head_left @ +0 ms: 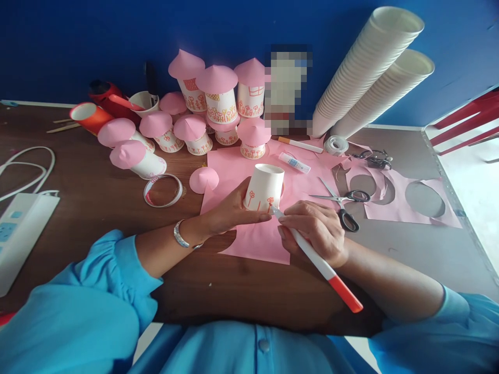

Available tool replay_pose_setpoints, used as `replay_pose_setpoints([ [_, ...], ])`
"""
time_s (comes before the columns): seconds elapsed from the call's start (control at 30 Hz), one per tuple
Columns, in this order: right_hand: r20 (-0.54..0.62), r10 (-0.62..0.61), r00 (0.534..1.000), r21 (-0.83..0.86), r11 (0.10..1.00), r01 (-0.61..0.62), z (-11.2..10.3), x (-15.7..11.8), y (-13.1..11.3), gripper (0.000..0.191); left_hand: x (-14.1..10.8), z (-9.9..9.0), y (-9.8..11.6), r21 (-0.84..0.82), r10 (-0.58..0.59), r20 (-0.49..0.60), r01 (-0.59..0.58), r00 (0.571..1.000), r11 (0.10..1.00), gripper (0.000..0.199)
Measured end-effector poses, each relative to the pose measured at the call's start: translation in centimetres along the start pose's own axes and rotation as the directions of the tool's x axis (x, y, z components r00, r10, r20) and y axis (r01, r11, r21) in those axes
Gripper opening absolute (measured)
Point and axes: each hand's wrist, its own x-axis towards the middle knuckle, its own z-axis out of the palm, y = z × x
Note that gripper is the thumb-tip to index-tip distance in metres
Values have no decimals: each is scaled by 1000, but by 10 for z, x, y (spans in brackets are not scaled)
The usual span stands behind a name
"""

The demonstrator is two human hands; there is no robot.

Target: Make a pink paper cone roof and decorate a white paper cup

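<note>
My left hand (234, 209) is closed around a white paper cup (265, 183), which stands upside down above pink paper (268, 243). Red flowers and short stems are drawn along the cup's lower edge. My right hand (316, 228) grips a white marker (312, 250) with a red end. The marker's tip touches the cup beside a drawn flower. A loose pink paper cone (204, 179) lies to the left of the cup. Scissors (346, 202) with black handles rest to the right of my right hand.
Decorated cups with pink cone roofs (217, 96) stand at the back, some stacked. Tall cup stacks (366, 67) lean on the blue wall. A glue stick (294, 162), clear tape (336, 145), a tape ring (162, 190), cut pink scraps (413, 215) and a power strip (27, 234) lie around.
</note>
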Motion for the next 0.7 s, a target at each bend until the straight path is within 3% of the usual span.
replay_pose_setpoints([
  [0.57,14,-4,1000,11,1000,4,0,-1,-1,22,1,0,0,-52,31,12,-31,999,998,62],
  [0.7,11,-22,1000,45,999,22,0,0,0,22,1,-1,0,-74,50,85,-44,995,996,51],
])
